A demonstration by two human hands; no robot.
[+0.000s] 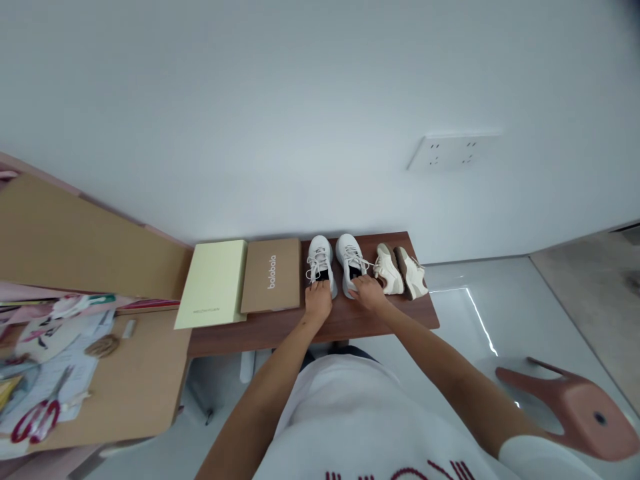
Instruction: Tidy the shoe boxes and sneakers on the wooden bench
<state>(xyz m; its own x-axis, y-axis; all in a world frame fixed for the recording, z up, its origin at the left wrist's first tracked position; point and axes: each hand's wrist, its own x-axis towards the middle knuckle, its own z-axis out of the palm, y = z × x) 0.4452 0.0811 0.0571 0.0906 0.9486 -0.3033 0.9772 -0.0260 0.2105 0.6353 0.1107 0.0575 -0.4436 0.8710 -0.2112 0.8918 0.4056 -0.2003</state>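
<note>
A pair of white lace-up sneakers stands side by side on a narrow brown wooden bench, toes toward the wall. My left hand (319,301) is closed at the heel opening of the left white sneaker (319,252), fingers over its collar. At the heel of the right white sneaker (349,248), my right hand (367,292) grips the collar, thumb on the near side. Just right of that hand are two cream shoes with brown soles: one cream shoe (389,272) tilts against the other cream shoe (414,275). Parts of both sneakers' heels are hidden by my fingers.
Left of the sneakers lie a brown "balabala" shoebox (260,273) and a pale yellow box (213,277) on the bench (280,338). A cluttered desk (145,380) with red-handled scissors (37,420) adjoins at left. A pink stool (585,407) stands at right.
</note>
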